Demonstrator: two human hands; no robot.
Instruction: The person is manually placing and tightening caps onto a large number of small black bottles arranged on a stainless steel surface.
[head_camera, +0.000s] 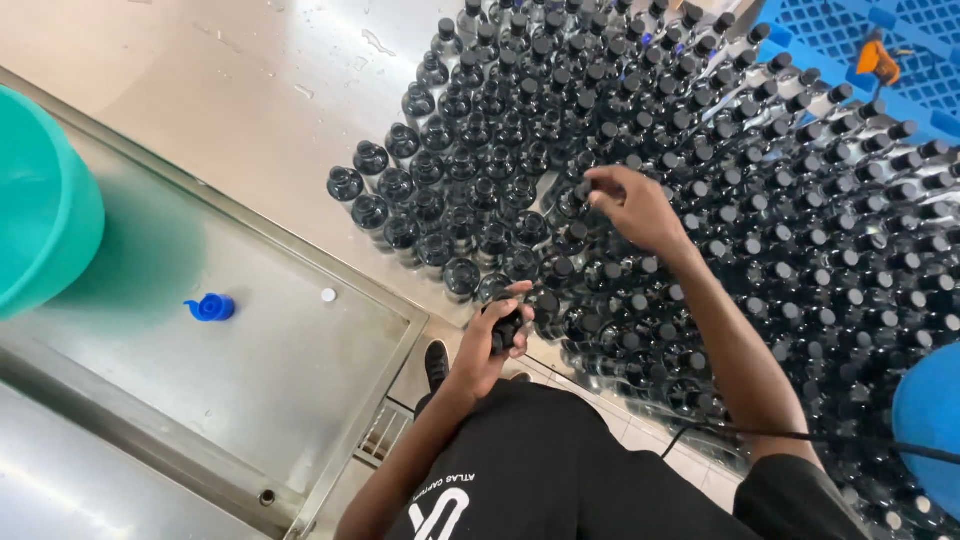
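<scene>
Well, my left hand (492, 338) gripped caps (507, 330) at the table's near edge; my right hand (632, 205) pinched a cap among packed bottles (480, 190), bare steel (250, 90) far left.

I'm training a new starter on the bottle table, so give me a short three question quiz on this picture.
1. True or false: the right hand reaches among the dark bottles.
2. What does the left hand hold? A) black caps B) a green tub C) a blue crate
3. What colour is the loose cap on the steel tray?

Key: 1 true. 2 A. 3 blue.
</scene>
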